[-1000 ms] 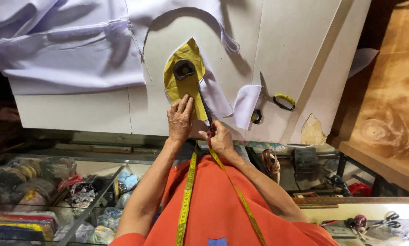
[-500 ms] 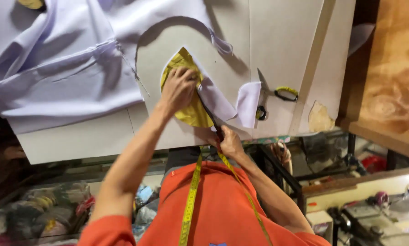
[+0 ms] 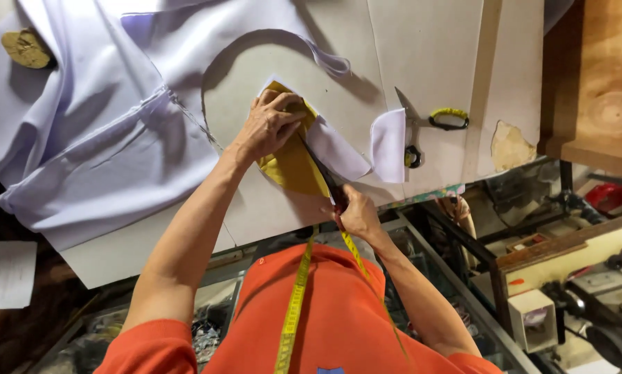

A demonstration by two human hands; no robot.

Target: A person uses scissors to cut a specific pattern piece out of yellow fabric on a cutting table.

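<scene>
My left hand [image 3: 269, 125] lies flat, fingers spread, on a yellow pattern piece [image 3: 293, 170] that sits on a white fabric piece [image 3: 338, 149] on the white table [image 3: 428, 55]. Near the table's front edge my right hand [image 3: 356, 215] grips a slim dark tool [image 3: 321, 173]. It looks like scissors and runs along the pattern's right edge. A yellow measuring tape [image 3: 293, 305] hangs from my neck over my orange shirt.
Pale lavender garment fabric [image 3: 103, 145] covers the table's left half, with a round brown object [image 3: 25, 47] on it. Scissors with a yellow handle [image 3: 439, 119] lie to the right, next to a curled white fabric scrap [image 3: 388, 144]. A wooden surface [image 3: 601, 90] is at the far right, with machine parts [image 3: 601, 312] below it.
My left hand has slid farther up onto the yellow pattern piece. My right hand has drawn back toward the table edge with the dark tool. The view has shifted.
</scene>
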